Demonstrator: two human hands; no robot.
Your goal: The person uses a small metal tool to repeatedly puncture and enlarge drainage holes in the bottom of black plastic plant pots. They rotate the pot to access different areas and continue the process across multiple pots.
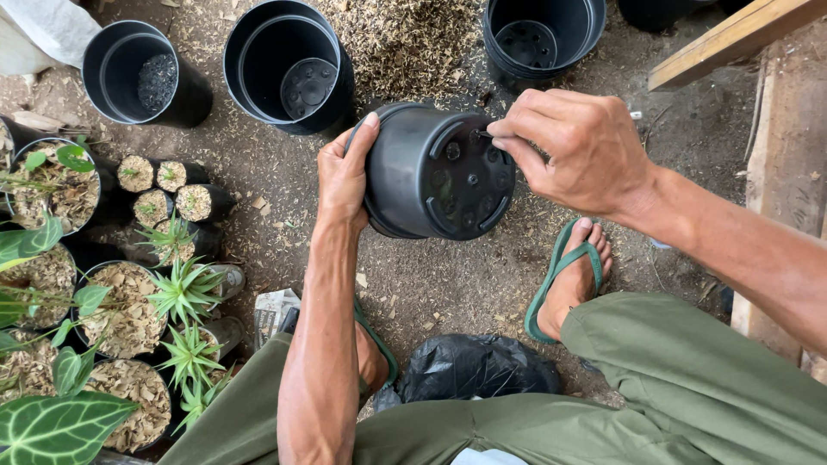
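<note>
My left hand grips the side of a black plastic pot, tipped bottom-up above the dirt. My right hand pinches something small (hidden) at a drainage hole; steadying the pot matters most.

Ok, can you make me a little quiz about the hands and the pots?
1. True or false: the black pot is held bottom up.
2. Which hand pinches at a hole in the pot's base: left or right?
3. How many empty pots stand on the ground behind it: A one, B three, C six?

Key
1. True: its holed base faces the camera.
2. The right hand; the left hand steadies the side.
3. B: pots.
</note>
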